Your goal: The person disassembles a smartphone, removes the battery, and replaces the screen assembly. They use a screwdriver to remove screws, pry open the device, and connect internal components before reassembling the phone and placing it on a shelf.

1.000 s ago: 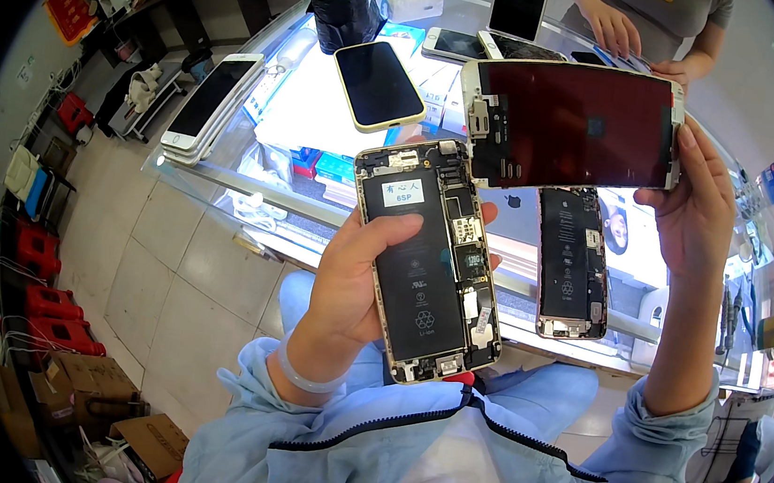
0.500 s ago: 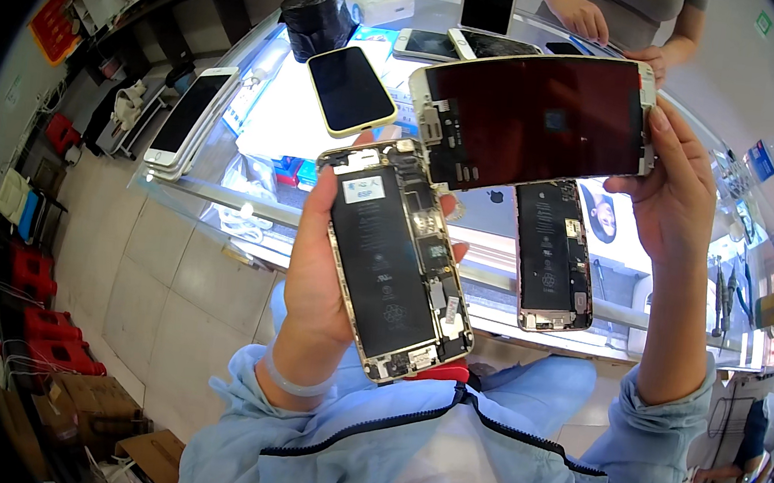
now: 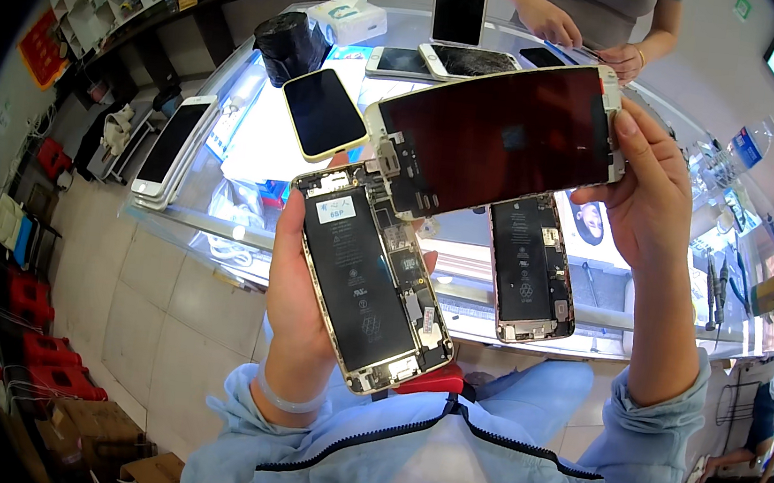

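Observation:
An opened phone body [image 3: 354,285] with a black battery and a white label lies in my left hand [image 3: 302,289], thumb along its left edge and fingertips showing beyond the right edge. My right hand [image 3: 647,189] grips the short right end of a screen panel [image 3: 478,143], its dark reddish underside facing me. The panel's left end overlaps the top of the phone body; I cannot tell whether they touch. Just beyond them, a second opened phone body [image 3: 528,266] lies on the glass counter [image 3: 244,259], right of the one I hold.
A yellow-edged phone [image 3: 325,112], stacked white phones [image 3: 170,148], a black roll [image 3: 289,47], tissue box [image 3: 349,21], more phones [image 3: 467,61], bottle [image 3: 751,148] and tools [image 3: 721,295] are on the counter. Another person [image 3: 591,8] works across it; red stools [image 3: 46,347] stand at left.
The screen panel in my right hand has come down and leftward onto the phone body's top end. My left thumb has left the battery face for the left edge.

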Motion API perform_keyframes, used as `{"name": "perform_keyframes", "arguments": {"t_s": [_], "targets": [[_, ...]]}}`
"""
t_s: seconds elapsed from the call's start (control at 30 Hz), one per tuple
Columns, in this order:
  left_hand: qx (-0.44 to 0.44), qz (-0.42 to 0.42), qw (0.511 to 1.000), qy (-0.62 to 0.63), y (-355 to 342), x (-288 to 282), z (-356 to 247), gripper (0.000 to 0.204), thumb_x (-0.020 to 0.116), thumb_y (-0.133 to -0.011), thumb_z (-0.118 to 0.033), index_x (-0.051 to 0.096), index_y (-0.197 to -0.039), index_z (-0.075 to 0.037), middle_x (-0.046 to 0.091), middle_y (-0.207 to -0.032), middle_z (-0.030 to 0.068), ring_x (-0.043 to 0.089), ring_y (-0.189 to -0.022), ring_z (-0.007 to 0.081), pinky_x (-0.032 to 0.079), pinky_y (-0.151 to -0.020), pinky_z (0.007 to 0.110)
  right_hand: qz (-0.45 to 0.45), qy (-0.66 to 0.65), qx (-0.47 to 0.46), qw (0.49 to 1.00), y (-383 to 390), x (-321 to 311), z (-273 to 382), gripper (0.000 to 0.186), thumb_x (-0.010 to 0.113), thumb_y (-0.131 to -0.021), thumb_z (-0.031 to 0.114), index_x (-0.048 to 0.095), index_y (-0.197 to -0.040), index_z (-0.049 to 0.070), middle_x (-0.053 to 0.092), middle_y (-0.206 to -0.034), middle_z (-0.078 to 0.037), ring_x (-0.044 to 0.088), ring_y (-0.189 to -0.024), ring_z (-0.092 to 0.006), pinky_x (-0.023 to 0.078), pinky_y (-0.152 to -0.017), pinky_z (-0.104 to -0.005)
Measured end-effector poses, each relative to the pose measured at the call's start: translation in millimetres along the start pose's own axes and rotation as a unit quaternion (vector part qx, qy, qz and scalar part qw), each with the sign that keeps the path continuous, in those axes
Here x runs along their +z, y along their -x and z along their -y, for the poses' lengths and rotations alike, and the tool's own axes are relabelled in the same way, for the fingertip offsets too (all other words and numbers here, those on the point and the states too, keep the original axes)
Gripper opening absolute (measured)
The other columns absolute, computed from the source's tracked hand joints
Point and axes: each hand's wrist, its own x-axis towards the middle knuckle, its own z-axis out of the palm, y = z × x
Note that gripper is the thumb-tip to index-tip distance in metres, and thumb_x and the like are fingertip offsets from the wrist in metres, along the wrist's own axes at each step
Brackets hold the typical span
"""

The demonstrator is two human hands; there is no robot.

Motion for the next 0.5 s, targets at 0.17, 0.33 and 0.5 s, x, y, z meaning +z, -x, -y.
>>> {"name": "perform_keyframes", "arguments": {"t_s": [0.17,0.33,0.5], "targets": [[-0.019,0.027,0.999,0.016,-3,-4,1,0.044,0.033,-0.095,-0.043,0.032,-0.137,-0.028,0.052,-0.123,0.0127,0.056,-0.105,0.0312,0.044,-0.09,0.056,-0.005,0.007,0.01,1.0,0,2,0,0.033,0.046,-0.094,0.018,0.05,-0.119,-0.003,0.063,-0.1,-0.009,0.065,-0.082,-0.0147,0.059,-0.055,-0.0279],[-0.052,0.008,0.994,0.097,-8,-1,5,0.04,0.039,-0.091,-0.022,0.039,-0.131,-0.023,0.054,-0.12,0.017,0.059,-0.101,0.0388,0.047,-0.086,0.059,-0.039,0.019,0.04,0.998,-2,-4,0,0.033,0.046,-0.094,0.018,0.05,-0.119,-0.004,0.064,-0.096,-0.01,0.066,-0.076,-0.0153,0.058,-0.055,-0.0269],[0.022,0.01,1.0,0.001,-10,-6,11,0.057,0.044,-0.084,-0.006,0.031,-0.136,-0.026,0.041,-0.131,0.0224,0.043,-0.121,0.0365,0.041,-0.094,0.059,-0.084,-0.067,0.1,0.989,-6,-19,1,0.026,0.046,-0.093,0.016,0.054,-0.109,-0.004,0.065,-0.09,-0.011,0.066,-0.068,-0.0157,0.058,-0.056,-0.0248]]}}
